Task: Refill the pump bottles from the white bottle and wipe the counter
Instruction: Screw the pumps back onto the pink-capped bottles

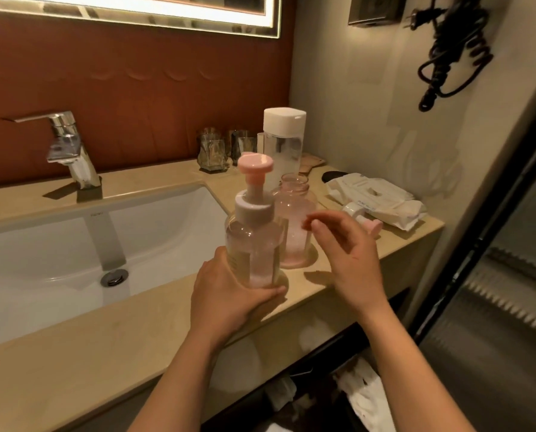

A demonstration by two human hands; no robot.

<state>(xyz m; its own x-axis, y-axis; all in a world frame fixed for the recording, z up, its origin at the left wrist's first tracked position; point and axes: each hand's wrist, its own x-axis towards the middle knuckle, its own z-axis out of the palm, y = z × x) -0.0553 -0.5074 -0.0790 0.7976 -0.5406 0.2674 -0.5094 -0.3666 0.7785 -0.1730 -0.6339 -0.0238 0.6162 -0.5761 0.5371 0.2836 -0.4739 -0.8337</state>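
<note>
Now your left hand (pixel 229 296) grips the capped pump bottle (pixel 254 241) at the counter (pixel 73 353) front edge. Your right hand (pixel 349 260) hovers relaxed, empty.

Pink-capped pump bottle (pixel 254 232); white bottle (pixel 283 145); beige counter (pixel 73 363).

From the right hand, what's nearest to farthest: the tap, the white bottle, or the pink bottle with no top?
1. Pink bottle with no top, just left of the right hand.
2. White bottle, behind it.
3. Tap, far left, across the sink.
</note>
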